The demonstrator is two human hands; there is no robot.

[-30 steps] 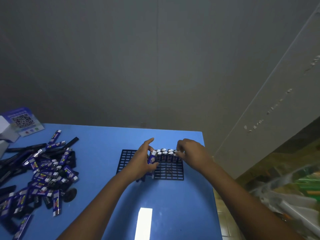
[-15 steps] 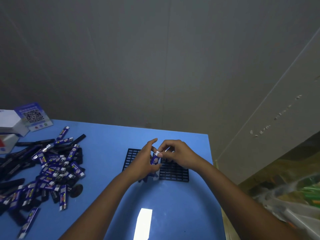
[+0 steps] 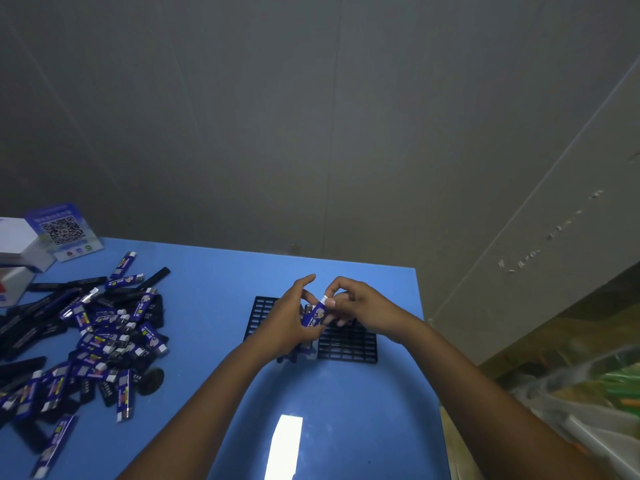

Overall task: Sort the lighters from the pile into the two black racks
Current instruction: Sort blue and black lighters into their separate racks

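Both hands pinching lighter (image 3: 318,314), above black rack (image 3: 347,342)

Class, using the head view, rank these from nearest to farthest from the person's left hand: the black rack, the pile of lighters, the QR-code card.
Measured from the left hand:
1. Black rack: directly under the hand, mid-table.
2. Pile of lighters: to the hand's left.
3. QR-code card: far left corner, against the wall.
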